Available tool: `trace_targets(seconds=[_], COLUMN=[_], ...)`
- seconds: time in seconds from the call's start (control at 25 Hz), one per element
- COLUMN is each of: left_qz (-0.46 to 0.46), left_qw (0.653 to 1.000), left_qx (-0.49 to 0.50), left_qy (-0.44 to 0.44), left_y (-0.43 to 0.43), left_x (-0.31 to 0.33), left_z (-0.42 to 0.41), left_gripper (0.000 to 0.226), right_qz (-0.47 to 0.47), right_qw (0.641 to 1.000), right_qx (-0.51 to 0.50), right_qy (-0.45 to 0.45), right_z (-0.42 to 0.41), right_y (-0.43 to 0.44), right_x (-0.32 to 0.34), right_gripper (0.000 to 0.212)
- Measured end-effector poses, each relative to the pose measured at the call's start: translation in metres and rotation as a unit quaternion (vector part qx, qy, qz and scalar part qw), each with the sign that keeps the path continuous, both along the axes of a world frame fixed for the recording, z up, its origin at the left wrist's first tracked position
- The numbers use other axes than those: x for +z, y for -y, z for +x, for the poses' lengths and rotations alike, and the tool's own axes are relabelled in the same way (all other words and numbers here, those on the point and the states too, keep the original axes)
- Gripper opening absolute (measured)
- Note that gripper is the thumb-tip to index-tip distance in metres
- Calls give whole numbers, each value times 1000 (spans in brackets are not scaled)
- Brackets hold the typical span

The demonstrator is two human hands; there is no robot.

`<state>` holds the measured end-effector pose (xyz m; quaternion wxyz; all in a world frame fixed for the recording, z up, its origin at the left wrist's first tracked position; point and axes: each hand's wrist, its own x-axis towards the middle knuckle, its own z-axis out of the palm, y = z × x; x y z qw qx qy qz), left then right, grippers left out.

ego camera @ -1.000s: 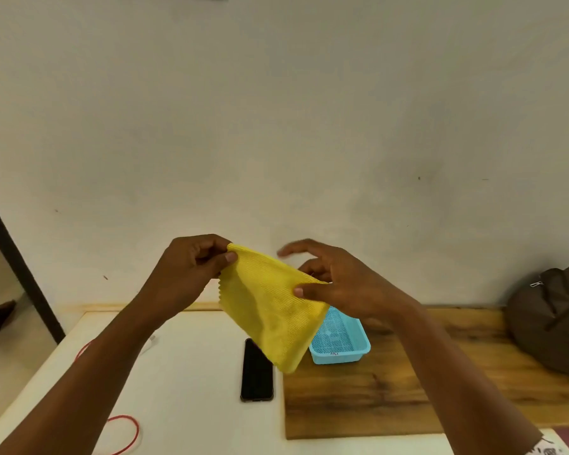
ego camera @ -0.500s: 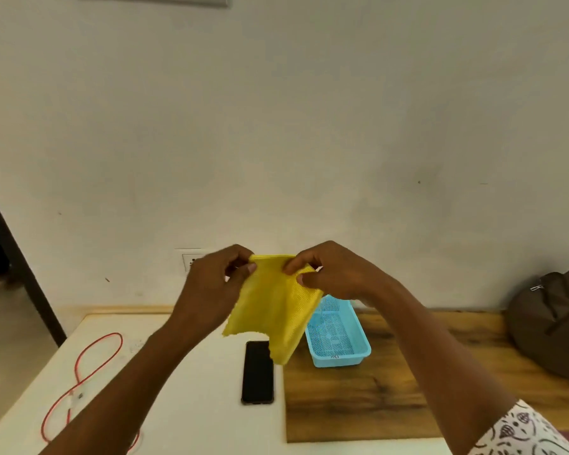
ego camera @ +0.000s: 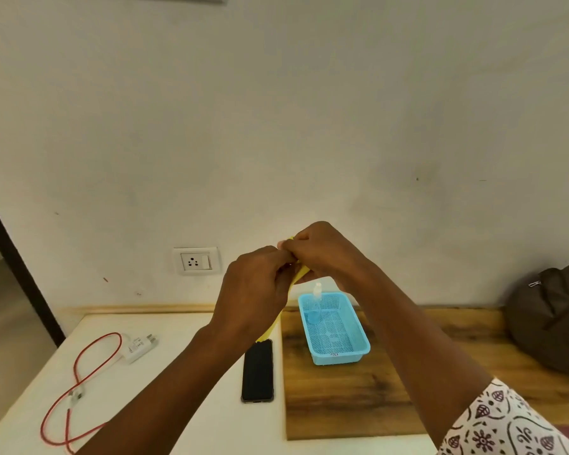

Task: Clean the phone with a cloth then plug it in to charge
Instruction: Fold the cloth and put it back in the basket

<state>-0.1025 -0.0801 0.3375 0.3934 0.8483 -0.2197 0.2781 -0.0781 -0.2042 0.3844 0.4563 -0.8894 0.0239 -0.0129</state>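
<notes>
Gripping a yellow cloth (ego camera: 299, 273) between them, a person's left hand (ego camera: 255, 290) and right hand (ego camera: 322, 252) meet in front of a pale wall, both closed on the fabric, which is mostly hidden behind the fingers; a strip of it shows below the left hand. The black phone (ego camera: 257, 372) lies face up on the white table (ego camera: 178, 405) beneath the left wrist, just beside a wooden board (ego camera: 358, 399). A blue mesh basket (ego camera: 337, 354) on the board holds a small clear bottle (ego camera: 315, 303). At left, a white charger (ego camera: 139, 348) with a red cable (ego camera: 79, 382) rests on the table, below a wall socket (ego camera: 196, 261). A dark bag (ego camera: 552, 318) sits at right.
</notes>
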Motion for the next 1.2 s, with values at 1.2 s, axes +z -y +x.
trace_targets(seconds=[1.2], left_qz=[-298], left_qw=[733], left_qx=[-162], left_qy=[-589], left_y=[11], left_x=[-163], left_z=[77], left_gripper=[52], right_qz=[143], right_qw=[963], right_qx=[33], right_qy=[-226], right_z=[39], right_y=[120], right_x=[-122], right_gripper=[35])
